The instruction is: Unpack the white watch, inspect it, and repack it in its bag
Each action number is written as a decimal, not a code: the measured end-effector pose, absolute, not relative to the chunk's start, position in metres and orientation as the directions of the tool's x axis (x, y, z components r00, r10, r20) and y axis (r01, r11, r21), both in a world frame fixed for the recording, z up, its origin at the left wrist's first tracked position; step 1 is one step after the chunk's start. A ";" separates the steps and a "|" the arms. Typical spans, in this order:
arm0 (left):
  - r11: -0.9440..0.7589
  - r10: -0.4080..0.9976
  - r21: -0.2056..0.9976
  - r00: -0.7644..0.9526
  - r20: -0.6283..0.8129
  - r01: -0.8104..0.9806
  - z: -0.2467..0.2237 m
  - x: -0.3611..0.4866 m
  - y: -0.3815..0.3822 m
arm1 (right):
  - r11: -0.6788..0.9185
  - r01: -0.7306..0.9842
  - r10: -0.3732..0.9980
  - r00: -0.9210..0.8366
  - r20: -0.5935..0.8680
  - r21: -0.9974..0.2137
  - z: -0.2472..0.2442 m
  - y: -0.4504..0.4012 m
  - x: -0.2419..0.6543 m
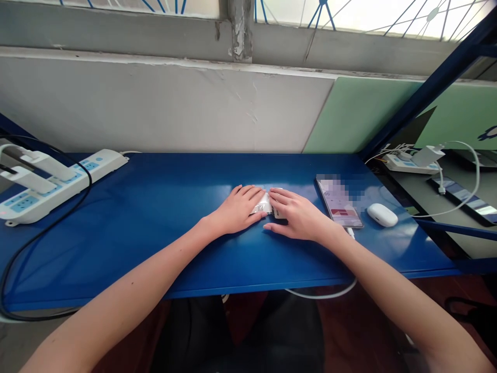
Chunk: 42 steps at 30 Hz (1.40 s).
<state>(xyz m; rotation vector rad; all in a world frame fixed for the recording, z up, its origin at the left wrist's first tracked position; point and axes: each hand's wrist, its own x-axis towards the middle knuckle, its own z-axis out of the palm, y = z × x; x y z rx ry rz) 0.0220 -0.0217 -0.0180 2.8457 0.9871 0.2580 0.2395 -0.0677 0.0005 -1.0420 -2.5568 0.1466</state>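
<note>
My left hand [240,209] lies palm down on the blue table, fingers stretched forward over a small shiny, whitish packet [262,204]. The thumb rests along the packet's near edge. Close beside it, my right hand [297,213] is also palm down, its fingers reaching left and its thumb apart from them. Under those fingers shows part of a small white item [278,213] with a dark edge; its kind is mostly hidden. The fingertips of both hands nearly meet over these things.
Right of my hands lie a phone [339,207] with a white cable and a white earbud case [382,215]. A power strip [73,178] with chargers and a black cable [42,233] occupies the left side. The blue table [128,248] ends at a wall panel [174,103].
</note>
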 end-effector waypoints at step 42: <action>-0.708 0.706 0.261 0.666 0.240 0.657 -0.032 0.007 0.022 | 0.581 0.788 0.793 -0.493 0.359 -0.202 -0.032 0.000 0.258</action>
